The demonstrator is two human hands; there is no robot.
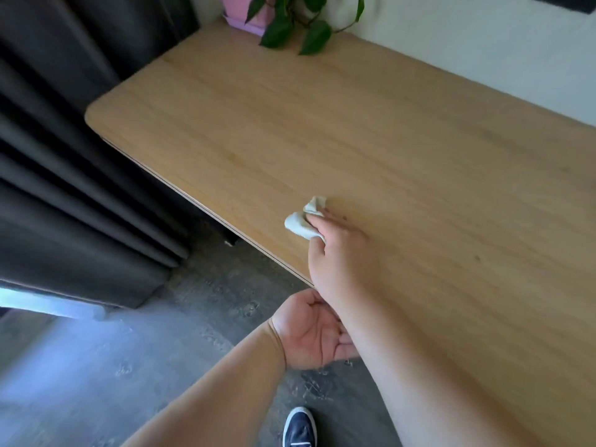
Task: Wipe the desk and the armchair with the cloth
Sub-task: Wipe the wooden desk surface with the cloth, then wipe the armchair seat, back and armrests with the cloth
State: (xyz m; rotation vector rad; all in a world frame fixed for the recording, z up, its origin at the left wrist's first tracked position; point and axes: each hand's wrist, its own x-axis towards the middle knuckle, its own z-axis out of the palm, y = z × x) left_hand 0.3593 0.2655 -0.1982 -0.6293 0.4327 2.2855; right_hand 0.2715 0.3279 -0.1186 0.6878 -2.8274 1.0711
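A light wooden desk (354, 133) fills the middle and right of the view. My right hand (338, 253) presses a small crumpled white cloth (301, 222) onto the desktop close to the near left edge. My left hand (311, 330) hangs palm up just below that edge, beside my right forearm, fingers loosely curled and holding nothing. No armchair is in view.
A pink pot (243, 11) with a green trailing plant (293, 24) stands at the desk's far corner against the white wall. Dark curtains (71, 140) hang to the left. Below is grey floor, with my dark blue shoe (300, 429).
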